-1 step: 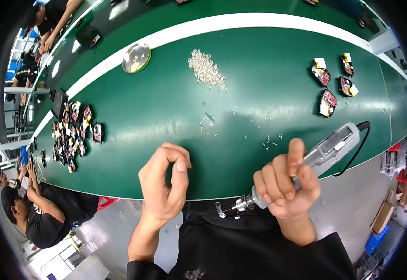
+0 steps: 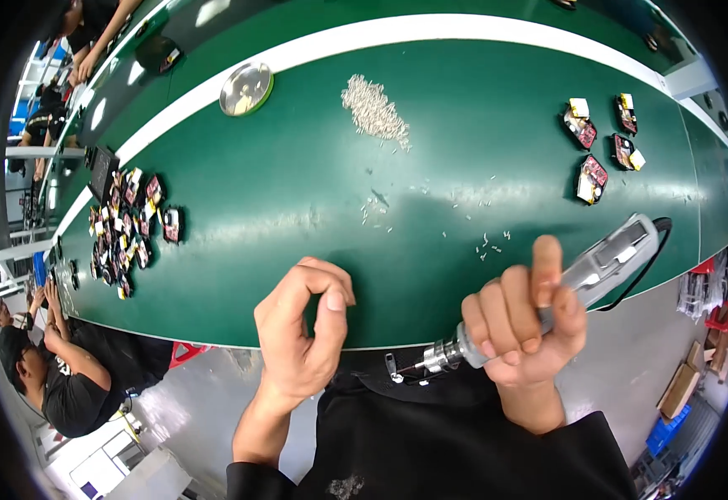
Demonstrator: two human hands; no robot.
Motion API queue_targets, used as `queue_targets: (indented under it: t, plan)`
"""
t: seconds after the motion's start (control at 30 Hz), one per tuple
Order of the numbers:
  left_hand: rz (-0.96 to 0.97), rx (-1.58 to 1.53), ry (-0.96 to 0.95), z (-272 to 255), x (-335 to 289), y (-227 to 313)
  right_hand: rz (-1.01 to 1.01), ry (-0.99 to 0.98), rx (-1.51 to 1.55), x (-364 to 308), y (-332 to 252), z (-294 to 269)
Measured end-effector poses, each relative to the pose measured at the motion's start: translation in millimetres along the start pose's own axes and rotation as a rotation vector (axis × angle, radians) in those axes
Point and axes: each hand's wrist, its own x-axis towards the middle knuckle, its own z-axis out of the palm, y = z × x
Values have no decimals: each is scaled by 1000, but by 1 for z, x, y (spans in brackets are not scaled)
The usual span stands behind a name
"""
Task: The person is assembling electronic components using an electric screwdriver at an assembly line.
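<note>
My right hand (image 2: 524,325) is wrapped round a grey electric screwdriver (image 2: 606,260), its index finger raised off the body. The tool is tilted, with its metal chuck and thin bit pointing down-left past the table's near edge, in front of my dark clothing. A small metal piece (image 2: 393,367) shows by the bit's tip; its kind is unclear. My left hand (image 2: 304,329) hovers at the near edge with curled fingers and the thumb close to the index finger. Whatever it may hold is hidden.
On the green table (image 2: 256,275) are a heap of small pale pins (image 2: 375,110), several loose pins and a round dish (image 2: 246,89). Black-cased assemblies crowd the left (image 2: 122,229); several more sit at the right (image 2: 592,179). A cord (image 2: 636,287) trails from the screwdriver. Co-workers sit at left.
Both hands and the screwdriver sit slightly farther right in the picture. The things on the table have shifted a little upward with the view. The right hand's grip is unchanged.
</note>
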Motion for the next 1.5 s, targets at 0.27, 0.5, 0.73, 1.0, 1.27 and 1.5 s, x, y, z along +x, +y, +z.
queue_targets:
  t: [0.27,0.5,0.73,1.0,1.27,1.5]
  plan:
    - [-194,-703,155,15,-33,10,-232,-94,28,27,-3,42]
    - [-252,-1025,41,15,-42,8,-234,-66,-9,28,10,45]
    - [-266,-1034,21,16,-40,9,-205,-22,-16,28,9,46]
    - [93,-221,74,18,-23,6,-222,-149,-216,33,2,41]
    - [36,-295,-26,16,-17,5,-249,26,-124,34,8,39]
    - [53,104,99,-47,8,0,-236,132,-64,38,11,30]
